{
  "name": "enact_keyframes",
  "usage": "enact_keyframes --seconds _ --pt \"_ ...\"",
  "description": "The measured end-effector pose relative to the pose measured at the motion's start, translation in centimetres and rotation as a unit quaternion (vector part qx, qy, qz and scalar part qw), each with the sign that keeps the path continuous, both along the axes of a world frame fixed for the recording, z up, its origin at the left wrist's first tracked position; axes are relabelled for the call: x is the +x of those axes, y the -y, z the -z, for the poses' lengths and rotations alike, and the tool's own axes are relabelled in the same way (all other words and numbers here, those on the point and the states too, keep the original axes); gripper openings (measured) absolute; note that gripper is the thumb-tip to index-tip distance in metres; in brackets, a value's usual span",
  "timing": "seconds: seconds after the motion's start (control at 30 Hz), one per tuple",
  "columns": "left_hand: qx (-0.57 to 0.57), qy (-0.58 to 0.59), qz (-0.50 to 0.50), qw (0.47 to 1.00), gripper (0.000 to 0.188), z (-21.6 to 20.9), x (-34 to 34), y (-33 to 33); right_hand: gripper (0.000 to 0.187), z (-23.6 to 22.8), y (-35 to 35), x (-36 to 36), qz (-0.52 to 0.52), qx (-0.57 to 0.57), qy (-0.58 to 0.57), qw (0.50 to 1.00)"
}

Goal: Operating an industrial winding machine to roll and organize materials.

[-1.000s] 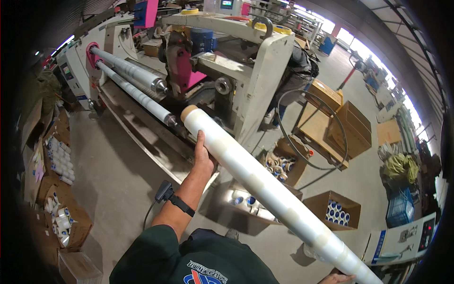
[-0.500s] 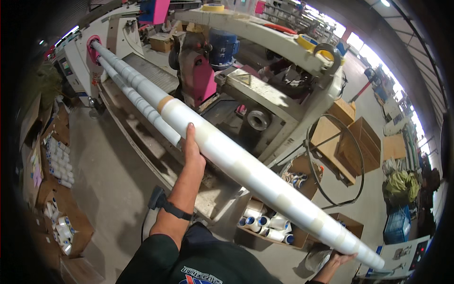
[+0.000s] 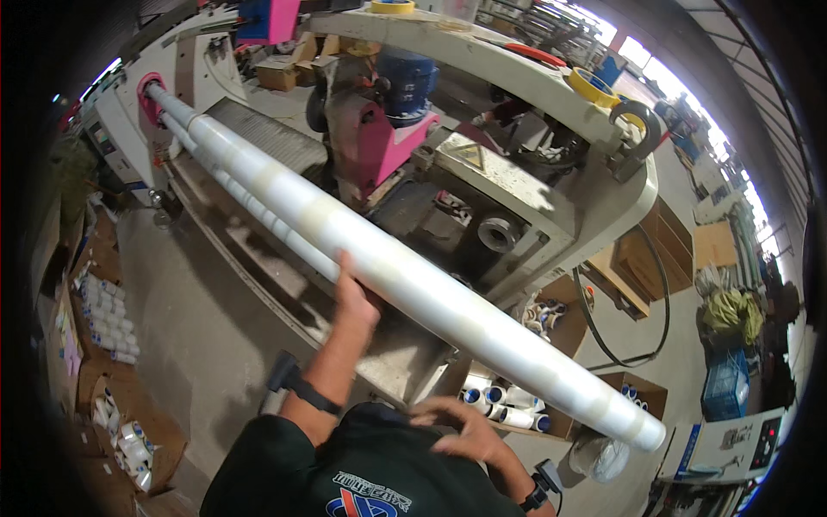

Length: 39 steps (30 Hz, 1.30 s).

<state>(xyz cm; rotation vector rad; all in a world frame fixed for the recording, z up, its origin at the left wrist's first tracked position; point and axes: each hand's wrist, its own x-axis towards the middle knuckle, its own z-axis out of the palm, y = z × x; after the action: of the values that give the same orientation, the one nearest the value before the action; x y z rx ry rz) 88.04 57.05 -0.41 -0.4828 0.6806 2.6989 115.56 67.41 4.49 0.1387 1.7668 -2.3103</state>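
A long roll of clear film [image 3: 448, 302] runs slantwise from the pink hub [image 3: 152, 90] of the machine at the upper left to its free end at the lower right. My left hand [image 3: 353, 297] presses up against its underside near the middle, fingers on the film. A thinner film-wound shaft [image 3: 258, 211] lies parallel just beneath it. My right hand [image 3: 461, 431] is off the roll, blurred, close to my chest with fingers spread and nothing in it. Both wrists carry black bands.
The cream winding machine [image 3: 534, 198] with a pink motor housing [image 3: 388, 151] stands behind the roll. Cardboard boxes of small white rolls [image 3: 508, 405] sit under the free end, with more rolls [image 3: 103, 310] along the left floor. Yellow tape rolls [image 3: 594, 86] lie on the machine's top.
The roll has slid up and left, its far end now at the pink hub. My right hand has let go of the near end and come to my chest.
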Motion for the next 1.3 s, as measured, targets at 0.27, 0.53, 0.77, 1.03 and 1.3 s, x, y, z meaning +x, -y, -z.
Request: enact_keyframes --seconds 0.27,0.53,0.77,1.03,1.3 --pt "-0.099 -0.124 -0.05 0.986 0.059 0.4 -7.9 4.4 0.076 -7.1 -8.6 2.1 0.222 0.663 -0.097 0.708" --pt "-0.096 -0.109 -0.128 0.981 0.063 -0.6 -26.1 14.5 0.082 -6.1 -5.4 -6.8 0.127 0.741 -0.079 0.654" --pt "-0.035 -0.087 -0.014 0.995 0.054 1.3 -15.0 9.9 0.078 -7.2 6.8 -25.9 0.105 0.709 -0.096 0.691" --pt "-0.058 -0.069 -0.036 0.995 0.058 0.6 -27.2 16.6 0.067 -5.3 15.7 -36.7 0.131 0.668 -0.3 0.668" --pt "-0.163 -0.107 -0.065 0.979 0.064 -2.2 -41.2 25.2 0.056 3.4 15.5 -18.3 0.243 0.581 -0.003 0.777"
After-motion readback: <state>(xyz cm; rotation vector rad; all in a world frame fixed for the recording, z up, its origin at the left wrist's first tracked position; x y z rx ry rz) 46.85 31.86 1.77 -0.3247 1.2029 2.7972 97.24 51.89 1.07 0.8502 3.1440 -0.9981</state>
